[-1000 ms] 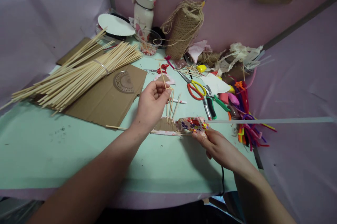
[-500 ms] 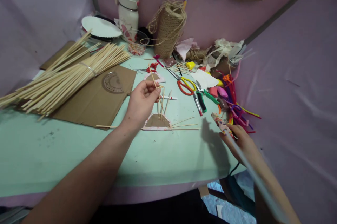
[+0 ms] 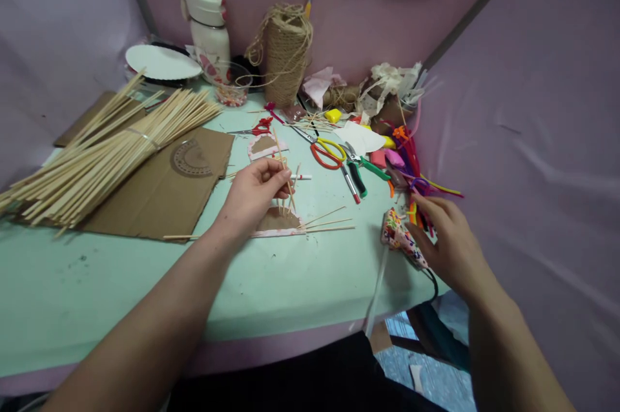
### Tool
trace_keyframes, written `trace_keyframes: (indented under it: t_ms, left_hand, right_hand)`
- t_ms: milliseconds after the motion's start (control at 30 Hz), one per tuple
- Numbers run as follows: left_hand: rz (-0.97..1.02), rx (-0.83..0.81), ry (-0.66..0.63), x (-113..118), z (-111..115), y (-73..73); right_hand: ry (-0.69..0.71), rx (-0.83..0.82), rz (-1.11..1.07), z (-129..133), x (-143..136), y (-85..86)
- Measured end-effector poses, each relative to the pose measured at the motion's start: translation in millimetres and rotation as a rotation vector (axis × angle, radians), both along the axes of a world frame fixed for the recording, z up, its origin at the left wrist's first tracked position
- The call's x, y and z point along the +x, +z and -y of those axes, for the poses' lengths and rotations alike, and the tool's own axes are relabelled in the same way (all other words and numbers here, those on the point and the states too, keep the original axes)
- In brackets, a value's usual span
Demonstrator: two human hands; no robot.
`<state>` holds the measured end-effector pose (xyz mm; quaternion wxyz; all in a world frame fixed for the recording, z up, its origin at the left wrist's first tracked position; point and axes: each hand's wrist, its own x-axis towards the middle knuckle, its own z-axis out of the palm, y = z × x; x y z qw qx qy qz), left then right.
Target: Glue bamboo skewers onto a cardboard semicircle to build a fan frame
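My left hand (image 3: 254,195) pinches a thin bamboo stick (image 3: 278,144) between thumb and fingers, slanted over the table. Below it lies a half-round cardboard piece (image 3: 276,221) edged in pink and white, partly hidden by the hand. Several short sticks stand up from this piece, and others fan out at its right. A similar half-round piece (image 3: 264,143) lies farther back. On the right, a hot glue gun (image 3: 401,237) with a colourful pattern rests on the table, a long glue stick (image 3: 376,292) trailing from it. My right hand (image 3: 450,244) is beside it, fingers apart and holding nothing.
A bundle of bamboo sticks (image 3: 121,147) lies over a cardboard sheet (image 3: 145,202) on the left. Scissors (image 3: 327,152), green-handled pruners (image 3: 371,170) and a marker (image 3: 351,185) lie in the middle. Behind stand a twine spool (image 3: 285,57) and a bottle (image 3: 209,31). Pipe cleaners (image 3: 419,166) lie right.
My right hand has let go of the glue gun, which now lies on the table. My left hand, still pinching the stick, has come lower over the half-round piece. The view has shifted.
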<state>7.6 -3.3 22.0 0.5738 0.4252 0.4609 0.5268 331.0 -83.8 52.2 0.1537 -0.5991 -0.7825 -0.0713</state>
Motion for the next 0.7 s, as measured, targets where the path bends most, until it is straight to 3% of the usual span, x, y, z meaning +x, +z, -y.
trace_keyframes:
  t_ms: [100, 167, 300, 467, 567, 700]
  left_hand:
    - [0.012, -0.041, -0.103, 2, 4, 0.8]
    - [0.069, -0.101, -0.194, 1, 7, 1.2]
    - [0.207, -0.276, -0.412, 0, 11, 2.4]
    - [0.158, -0.391, -0.482, 0, 14, 5.0]
    - [-0.061, -0.242, -0.337, -5, 9, 6.0]
    - [-0.448, 0.130, 0.117, -16, -2, 4.9]
  right_hand:
    - [0.248, 0.119, -0.005, -19, -49, 29.6]
    - [0.499, 0.102, 0.029, -36, -80, 36.9]
    - [0.869, 0.083, 0.200, -68, -125, 31.3]
    - [0.995, 0.138, 0.110, -83, -139, 24.3]
    - [1.101, 0.218, 0.105, -88, -133, 26.3]
    - [1.086, 0.130, 0.285, -105, -121, 17.0]
